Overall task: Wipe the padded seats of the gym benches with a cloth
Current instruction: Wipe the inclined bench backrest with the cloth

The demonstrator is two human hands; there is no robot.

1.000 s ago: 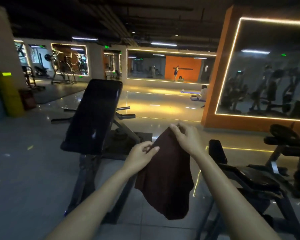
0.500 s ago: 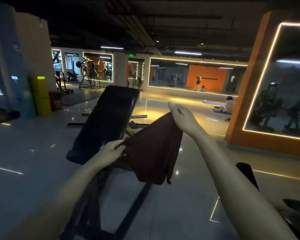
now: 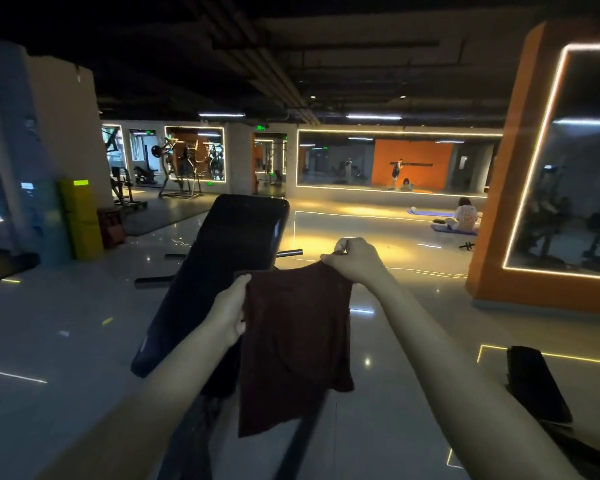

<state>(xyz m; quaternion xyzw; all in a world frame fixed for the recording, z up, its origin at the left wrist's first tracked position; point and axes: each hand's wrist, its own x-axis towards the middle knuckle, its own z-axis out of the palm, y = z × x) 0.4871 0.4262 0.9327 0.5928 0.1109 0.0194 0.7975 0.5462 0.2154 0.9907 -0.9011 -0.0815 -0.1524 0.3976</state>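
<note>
Cloth point(image 3: 291, 344), dark maroon, hangs limp; left hand point(image 3: 227, 310) and right hand point(image 3: 357, 259) fingers point(image 3: 330, 259) pinch its top corners.

Two hands, a left hand point(image 3: 227, 313) and a right hand point(image 3: 355, 259); one cloth point(image 3: 291, 341); two padded benches point(image 3: 229, 258) point(image 3: 534, 386); one seated person point(image 3: 465, 216).

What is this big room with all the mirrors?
Most likely a gym: a padded black bench stands in front, weight machines stand by the far wall, and a person sits on an exercise mat.
</note>
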